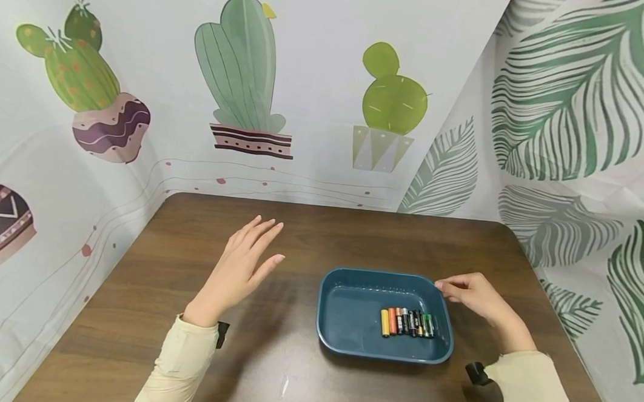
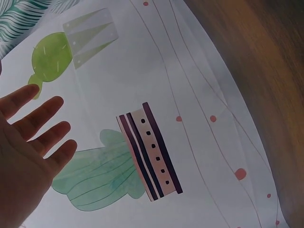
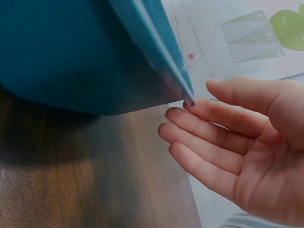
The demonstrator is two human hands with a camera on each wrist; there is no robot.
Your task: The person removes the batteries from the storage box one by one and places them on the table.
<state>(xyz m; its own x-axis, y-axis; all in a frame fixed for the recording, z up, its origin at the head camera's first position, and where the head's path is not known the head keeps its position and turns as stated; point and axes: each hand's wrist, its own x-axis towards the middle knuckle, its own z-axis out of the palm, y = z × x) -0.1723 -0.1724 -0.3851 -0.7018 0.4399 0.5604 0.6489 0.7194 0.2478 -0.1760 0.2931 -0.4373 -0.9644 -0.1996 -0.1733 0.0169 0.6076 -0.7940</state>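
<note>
A dark blue rectangular tray (image 1: 351,321) stands on the table, right of the middle in the head view. Inside it, several batteries (image 1: 407,322) lie side by side in a row towards the right, with yellow, orange, black and green casings. At the tray's upper right corner is my right hand (image 1: 481,297), fingertips right at the rim. In the right wrist view its index fingertip meets the rim of the tray (image 3: 52,57), while the thumb stands apart from it. My left hand (image 1: 236,269), fingers straight and slightly spread, hovers left of the tray and holds nothing.
A brown wooden table (image 1: 298,233) with rounded far corners carries the tray. Behind it hangs a white cloth (image 1: 322,85) printed with cacti, and leaf-patterned cloth (image 1: 567,104) lines the right side. Each wrist has a small black device (image 1: 477,373).
</note>
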